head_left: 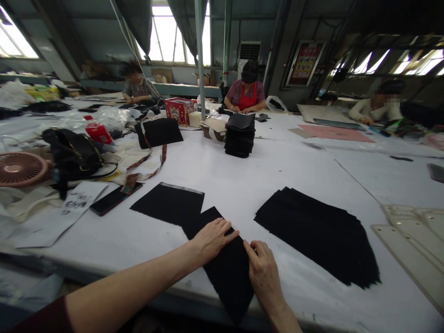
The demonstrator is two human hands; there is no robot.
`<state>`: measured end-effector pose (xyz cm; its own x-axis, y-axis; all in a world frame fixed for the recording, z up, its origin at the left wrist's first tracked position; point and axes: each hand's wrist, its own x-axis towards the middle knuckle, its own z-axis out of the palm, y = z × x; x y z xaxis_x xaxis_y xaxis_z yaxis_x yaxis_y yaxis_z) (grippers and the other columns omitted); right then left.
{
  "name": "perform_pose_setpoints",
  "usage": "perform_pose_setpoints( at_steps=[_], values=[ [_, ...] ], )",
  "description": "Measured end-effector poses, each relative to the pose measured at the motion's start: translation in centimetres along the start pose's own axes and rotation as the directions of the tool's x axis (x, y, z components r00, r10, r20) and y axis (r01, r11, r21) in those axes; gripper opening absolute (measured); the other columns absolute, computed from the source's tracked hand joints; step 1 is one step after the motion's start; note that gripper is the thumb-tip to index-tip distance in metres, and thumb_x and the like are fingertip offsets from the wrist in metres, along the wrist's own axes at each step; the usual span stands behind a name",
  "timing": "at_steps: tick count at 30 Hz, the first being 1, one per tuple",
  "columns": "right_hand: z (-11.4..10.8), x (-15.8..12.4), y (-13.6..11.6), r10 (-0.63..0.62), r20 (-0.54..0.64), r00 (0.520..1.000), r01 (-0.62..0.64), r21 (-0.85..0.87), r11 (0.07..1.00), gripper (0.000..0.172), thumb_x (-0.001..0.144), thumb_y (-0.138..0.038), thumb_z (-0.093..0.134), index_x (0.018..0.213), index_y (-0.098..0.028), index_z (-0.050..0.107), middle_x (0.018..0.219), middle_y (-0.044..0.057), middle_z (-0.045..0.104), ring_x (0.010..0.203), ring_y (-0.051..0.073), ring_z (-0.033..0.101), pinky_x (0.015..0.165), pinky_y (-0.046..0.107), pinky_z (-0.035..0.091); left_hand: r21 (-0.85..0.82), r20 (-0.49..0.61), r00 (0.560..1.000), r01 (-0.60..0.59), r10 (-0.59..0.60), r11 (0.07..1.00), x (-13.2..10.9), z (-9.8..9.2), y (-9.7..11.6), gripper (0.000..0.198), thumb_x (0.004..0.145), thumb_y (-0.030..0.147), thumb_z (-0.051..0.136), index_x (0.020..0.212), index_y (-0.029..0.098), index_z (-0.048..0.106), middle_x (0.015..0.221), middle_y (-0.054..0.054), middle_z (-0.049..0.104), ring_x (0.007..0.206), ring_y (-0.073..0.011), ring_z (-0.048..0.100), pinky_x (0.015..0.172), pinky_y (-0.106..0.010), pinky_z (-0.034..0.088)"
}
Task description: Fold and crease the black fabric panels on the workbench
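Note:
A black piece of fabric lies slantwise in front of me, its near corner reaching the table's front edge. My left hand rests flat on it with the fingers stretched out towards its right edge. At that same edge, my right hand pinches the fabric between thumb and curled fingers. Another black piece with a pale strip along its far edge touches the first one at the left. To the right is a fanned stack of black pieces.
On the white table stands a tall black stack. At left are a phone, written paper, a black bag, a pink fan and a red bottle. Beige panels lie right. Three people sit across.

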<state>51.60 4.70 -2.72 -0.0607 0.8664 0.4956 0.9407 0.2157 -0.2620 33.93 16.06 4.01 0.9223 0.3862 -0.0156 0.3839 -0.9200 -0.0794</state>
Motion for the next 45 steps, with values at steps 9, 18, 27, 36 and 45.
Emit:
perform_pose_setpoints(
  at_steps=[9, 18, 27, 36, 45],
  values=[
    [-0.5, -0.8, 0.5, 0.014, -0.003, 1.0, -0.014, 0.015, 1.0, 0.038, 0.093, -0.007, 0.036, 0.122, -0.017, 0.058, 0.093, 0.009, 0.056, 0.088, 0.021, 0.053, 0.073, 0.034, 0.048, -0.049, -0.003, 1.0, -0.008, 0.008, 0.999, 0.1, 0.2, 1.0, 0.052, 0.088, 0.015, 0.051, 0.138, 0.024, 0.038, 0.119, -0.008, 0.055, 0.116, -0.0229, 0.049, 0.096, -0.035, 0.041],
    [-1.0, -1.8, 0.9, 0.019, -0.015, 1.0, -0.018, 0.074, 0.997, 0.034, 0.095, -0.009, 0.036, 0.121, -0.017, 0.058, 0.095, 0.009, 0.055, 0.089, 0.021, 0.054, 0.076, 0.036, 0.049, -0.08, 0.007, 0.999, -0.041, 0.042, 0.996, 0.5, 0.0, 1.7, 0.05, 0.088, 0.014, 0.05, 0.137, 0.02, 0.039, 0.119, -0.008, 0.055, 0.115, -0.0219, 0.049, 0.098, -0.033, 0.041],
    [-2.0, -2.2, 0.8, 0.031, 0.035, 0.999, -0.033, 0.063, 0.997, 0.031, 0.096, -0.01, 0.036, 0.119, -0.016, 0.058, 0.095, 0.008, 0.054, 0.09, 0.021, 0.052, 0.077, 0.037, 0.046, -0.02, 0.025, 0.998, -0.052, 0.052, 0.998, 0.9, -0.3, 2.9, 0.051, 0.088, 0.016, 0.051, 0.138, 0.021, 0.039, 0.117, -0.008, 0.055, 0.107, -0.0239, 0.052, 0.096, -0.037, 0.042],
    [-2.3, -3.0, 1.1, 0.021, 0.026, 0.999, -0.022, 0.054, 0.998, 0.034, 0.095, -0.006, 0.036, 0.121, -0.014, 0.056, 0.097, 0.009, 0.053, 0.09, 0.022, 0.05, 0.078, 0.037, 0.045, -0.072, 0.048, 0.997, -0.052, 0.055, 0.996, 0.9, 0.0, 3.6, 0.057, 0.088, 0.014, 0.051, 0.141, 0.025, 0.034, 0.119, -0.007, 0.055, 0.113, -0.023, 0.05, 0.093, -0.034, 0.044],
    [-2.9, -3.7, 1.1, 0.004, 0.022, 1.0, -0.005, 0.027, 1.0, 0.033, 0.094, -0.007, 0.036, 0.12, -0.013, 0.056, 0.097, 0.01, 0.053, 0.089, 0.022, 0.048, 0.077, 0.038, 0.043, -0.048, -0.008, 0.996, -0.09, 0.09, 0.995, 1.0, 0.6, 4.5, 0.05, 0.091, 0.014, 0.046, 0.14, 0.016, 0.035, 0.125, -0.009, 0.053, 0.116, -0.0218, 0.047, 0.102, -0.033, 0.037]
  ],
)
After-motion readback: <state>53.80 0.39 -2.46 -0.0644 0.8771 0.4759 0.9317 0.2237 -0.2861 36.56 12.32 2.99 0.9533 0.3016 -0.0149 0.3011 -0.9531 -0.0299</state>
